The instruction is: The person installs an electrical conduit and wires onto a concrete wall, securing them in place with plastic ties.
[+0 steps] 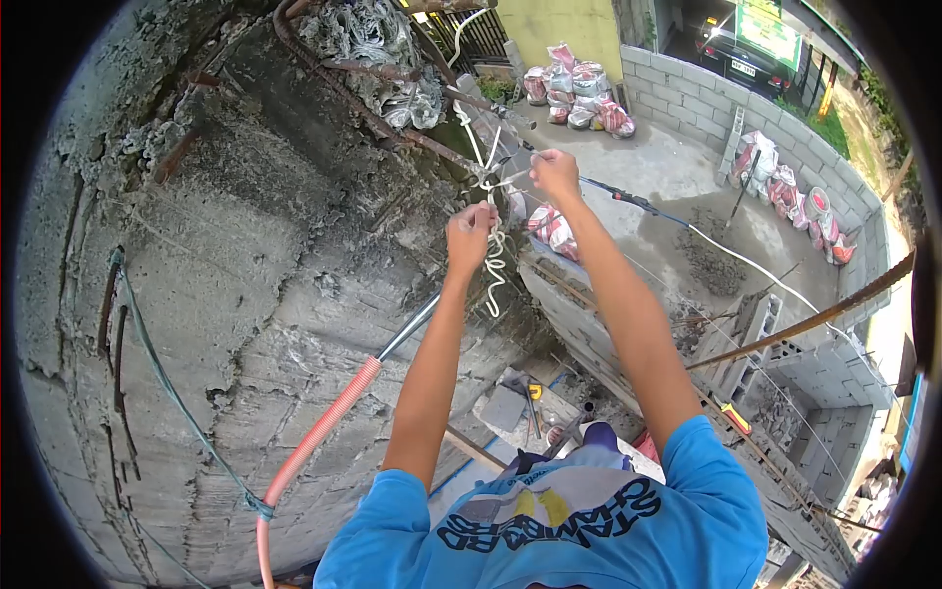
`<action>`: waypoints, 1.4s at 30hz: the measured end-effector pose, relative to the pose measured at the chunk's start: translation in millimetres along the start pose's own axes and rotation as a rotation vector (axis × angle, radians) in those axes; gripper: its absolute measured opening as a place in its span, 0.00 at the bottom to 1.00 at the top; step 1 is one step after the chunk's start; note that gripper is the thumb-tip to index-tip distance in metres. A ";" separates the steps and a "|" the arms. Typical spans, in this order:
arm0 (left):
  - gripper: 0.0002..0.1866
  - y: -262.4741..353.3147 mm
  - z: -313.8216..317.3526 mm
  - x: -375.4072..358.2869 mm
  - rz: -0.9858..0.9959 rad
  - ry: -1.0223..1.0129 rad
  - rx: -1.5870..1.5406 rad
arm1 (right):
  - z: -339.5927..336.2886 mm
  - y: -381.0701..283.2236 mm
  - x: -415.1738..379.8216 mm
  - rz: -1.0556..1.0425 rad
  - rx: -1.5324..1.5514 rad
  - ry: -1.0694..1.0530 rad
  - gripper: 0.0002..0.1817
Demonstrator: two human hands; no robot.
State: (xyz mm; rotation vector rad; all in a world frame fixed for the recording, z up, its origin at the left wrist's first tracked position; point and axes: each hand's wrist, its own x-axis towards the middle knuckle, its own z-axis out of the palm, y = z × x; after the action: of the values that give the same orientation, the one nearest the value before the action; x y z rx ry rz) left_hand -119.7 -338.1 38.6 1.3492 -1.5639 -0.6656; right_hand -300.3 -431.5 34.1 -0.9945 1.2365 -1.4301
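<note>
White cord is knotted around the end of a rusty rebar that juts from the concrete, and its loose coils hang below. My left hand is closed on the cord just under the knot. Up and to the right, my right hand pinches a strand of the same cord, its fingers beside the knot. A dark cable runs behind my right hand and joins a white line toward the right. Orange corrugated hose with a metal rod at its top lies below my left hand.
Rough concrete fills the left side, with bent rebar and a green rope. Filled sacks stand by the yellow wall. Far below are a block wall, a cement pile and a tape measure. Another rusty bar crosses at right.
</note>
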 end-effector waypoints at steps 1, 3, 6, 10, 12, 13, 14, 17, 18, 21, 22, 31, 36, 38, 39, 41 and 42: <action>0.19 -10.5 -6.4 10.9 -0.043 0.056 -0.004 | 3.0 0.7 7.7 -0.031 0.105 0.062 0.11; 0.19 -16.2 -12.6 26.8 -0.189 0.059 -0.115 | 10.7 8.7 20.8 -0.089 0.314 0.185 0.12; 0.18 -10.9 -12.7 48.7 -0.432 -0.088 -0.412 | 7.9 -15.3 -10.4 -0.177 -0.007 0.093 0.15; 0.13 -15.6 -5.6 70.7 -0.571 -0.208 -0.670 | 20.6 -0.3 -35.6 -0.220 -0.256 -0.039 0.15; 0.13 -27.6 -3.8 79.6 -0.647 -0.256 -0.747 | 30.7 10.0 -47.2 -0.322 -0.229 -0.130 0.15; 0.12 -34.4 -1.6 82.8 -0.660 -0.259 -0.820 | 35.4 16.0 -49.6 -0.360 -0.222 -0.186 0.15; 0.12 -48.5 0.6 88.1 -0.662 -0.276 -0.889 | 37.4 15.8 -55.1 -0.448 -0.269 -0.180 0.15; 0.10 -56.0 3.9 88.4 -0.652 -0.239 -1.017 | 37.6 9.9 -57.2 -0.445 -0.325 -0.210 0.16; 0.10 -53.3 5.1 85.1 -0.630 -0.238 -1.012 | 37.2 7.4 -55.9 -0.425 -0.328 -0.219 0.16; 0.09 -36.6 3.9 72.5 -0.559 -0.228 -0.990 | 34.4 2.1 -53.6 -0.416 -0.300 -0.297 0.15; 0.07 -31.4 1.3 67.4 -0.533 -0.229 -0.981 | 32.1 1.8 -51.1 -0.422 -0.286 -0.330 0.15; 0.04 -24.0 3.9 60.7 -0.457 -0.183 -0.985 | 65.3 -11.6 4.0 -0.350 -0.050 -0.267 0.14; 0.05 -18.7 1.8 62.2 -0.496 -0.201 -0.857 | 73.1 -43.4 9.5 0.095 0.345 -0.383 0.18; 0.05 -6.3 -4.2 61.5 -0.529 -0.206 -0.768 | 79.3 -36.2 19.4 0.114 0.340 -0.311 0.18; 0.06 0.9 -7.3 60.9 -0.524 -0.214 -0.700 | 81.5 -24.1 27.1 0.110 0.374 -0.316 0.17; 0.08 -0.6 -13.3 61.3 -0.523 -0.220 -0.698 | 70.8 -15.2 33.0 0.134 0.422 -0.404 0.16; 0.09 -1.1 -13.7 63.5 -0.519 -0.220 -0.705 | 60.3 -20.6 37.2 0.116 0.363 -0.434 0.15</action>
State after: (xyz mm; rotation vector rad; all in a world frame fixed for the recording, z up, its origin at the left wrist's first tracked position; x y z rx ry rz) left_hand -104.4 -396.6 62.2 1.1433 -0.9617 -1.5588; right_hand -252.6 -479.7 63.3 -0.9022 0.6773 -1.2096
